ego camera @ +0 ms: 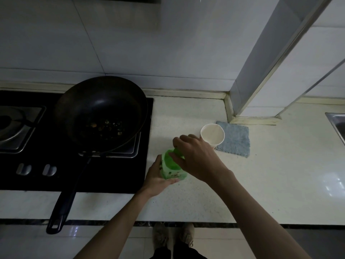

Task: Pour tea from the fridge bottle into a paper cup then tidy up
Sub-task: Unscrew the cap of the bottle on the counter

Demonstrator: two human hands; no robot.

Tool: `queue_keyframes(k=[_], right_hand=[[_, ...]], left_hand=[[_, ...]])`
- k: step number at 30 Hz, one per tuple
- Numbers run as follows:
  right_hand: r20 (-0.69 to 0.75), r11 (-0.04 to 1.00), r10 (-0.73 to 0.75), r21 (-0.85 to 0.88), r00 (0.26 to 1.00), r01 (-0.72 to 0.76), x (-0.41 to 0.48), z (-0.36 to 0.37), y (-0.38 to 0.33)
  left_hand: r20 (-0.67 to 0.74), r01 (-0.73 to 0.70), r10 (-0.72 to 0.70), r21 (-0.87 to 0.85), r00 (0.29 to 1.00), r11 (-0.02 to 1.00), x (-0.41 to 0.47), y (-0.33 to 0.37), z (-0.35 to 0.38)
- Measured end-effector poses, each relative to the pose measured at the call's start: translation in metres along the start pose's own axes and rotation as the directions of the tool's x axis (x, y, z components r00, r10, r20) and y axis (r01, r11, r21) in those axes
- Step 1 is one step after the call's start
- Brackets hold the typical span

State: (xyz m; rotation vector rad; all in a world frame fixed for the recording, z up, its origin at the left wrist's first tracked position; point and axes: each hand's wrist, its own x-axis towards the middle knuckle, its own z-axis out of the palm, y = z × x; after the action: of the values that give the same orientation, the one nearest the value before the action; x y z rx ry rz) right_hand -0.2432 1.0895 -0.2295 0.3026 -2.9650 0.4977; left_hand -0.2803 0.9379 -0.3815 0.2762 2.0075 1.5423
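Note:
A green tea bottle stands upright on the pale counter, just right of the stove. My left hand wraps around its lower body from the left. My right hand comes over the top, and its fingers close around the green cap, which is mostly hidden. A white paper cup stands upright and looks empty, just behind my right hand, partly on a blue cloth.
A black wok with food scraps sits on the black gas stove; its long handle juts past the counter's front edge. A sink corner shows far right. A white pillar rises behind the cloth.

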Motion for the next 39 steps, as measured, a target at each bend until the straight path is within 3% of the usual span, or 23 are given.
queue_keyframes(k=[4,7,11,14,18,21,27,39], right_hand=[[-0.079,0.995,-0.074,0.058,0.994,0.079,-0.004,-0.006,0.007],[-0.186,0.969,0.026,0.246,0.982,0.021,-0.011,-0.006,0.017],[-0.254,0.853,0.24,0.517,0.937,-0.079,-0.029,0.011,0.027],[-0.372,0.791,0.375,0.607,0.849,-0.084,-0.048,0.032,0.032],[-0.452,0.769,0.563,0.594,0.691,-0.238,-0.09,0.071,0.045],[-0.399,0.752,0.627,0.534,0.669,-0.386,-0.123,0.104,0.06],[-0.155,0.665,0.727,0.402,0.668,-0.63,-0.158,0.142,0.086],[-0.056,0.708,0.685,0.288,0.726,-0.645,-0.161,0.15,0.095]], left_hand=[[-0.004,-0.004,0.004,0.01,1.0,1.0,0.0,-0.001,0.0],[-0.006,-0.013,0.013,-0.007,1.0,1.0,0.0,0.0,0.001],[-0.008,-0.043,0.043,-0.02,0.999,0.999,0.001,-0.003,0.001],[-0.006,-0.039,0.039,-0.022,0.999,0.999,0.002,-0.006,0.0],[-0.019,-0.027,0.026,-0.019,0.999,0.999,0.004,-0.008,0.001],[-0.039,-0.025,0.025,-0.002,0.999,1.0,0.004,-0.01,0.001],[-0.029,-0.019,0.02,0.029,0.999,0.999,0.006,-0.015,0.0],[-0.031,-0.012,0.013,0.009,0.999,1.0,0.007,-0.017,0.003]])
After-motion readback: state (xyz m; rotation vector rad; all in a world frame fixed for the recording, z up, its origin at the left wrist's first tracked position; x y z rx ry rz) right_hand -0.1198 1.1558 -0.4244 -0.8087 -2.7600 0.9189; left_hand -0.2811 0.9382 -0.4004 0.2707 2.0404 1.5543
